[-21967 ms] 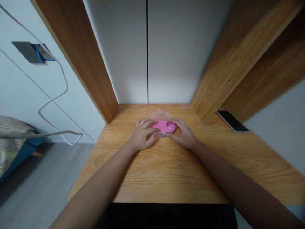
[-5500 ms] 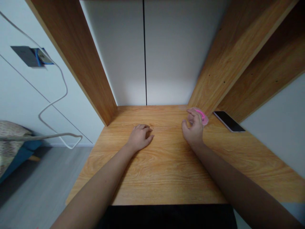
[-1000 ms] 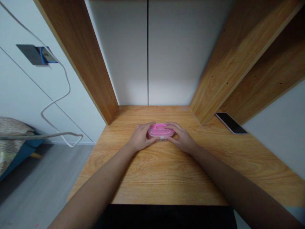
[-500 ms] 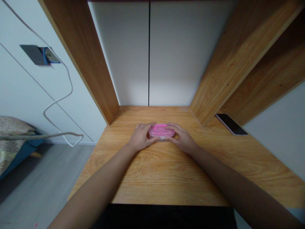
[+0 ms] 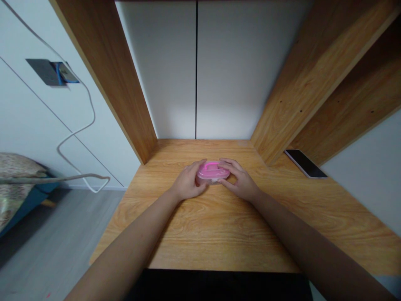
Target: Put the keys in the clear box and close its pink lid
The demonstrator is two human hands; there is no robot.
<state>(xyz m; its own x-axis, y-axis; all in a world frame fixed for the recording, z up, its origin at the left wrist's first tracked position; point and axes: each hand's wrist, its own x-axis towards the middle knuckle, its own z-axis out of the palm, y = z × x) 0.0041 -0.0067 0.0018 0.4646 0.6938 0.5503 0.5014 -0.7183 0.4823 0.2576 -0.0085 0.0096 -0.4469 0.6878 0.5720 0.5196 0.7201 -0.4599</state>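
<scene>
A small oval plastic box with a pink lid and a pink handle on top sits on the wooden desk. Its lower part is see-through, and what lies inside is too small to make out. Around the box's left end curve the fingers of my left hand, thumb at the front and fingertips behind. My right hand grips the right end in the same way, with its thumb near the front edge and its fingers over the lid's far right side.
On the right of the desk lies a phone, dark screen up. Wooden uprights flank the white back panel. At the left hang a white cable and a wall socket, above a patterned cloth.
Both hands stay at the box's ends. The box and the hands have shifted very slightly, and the right fingers and left thumb have changed position a little.
</scene>
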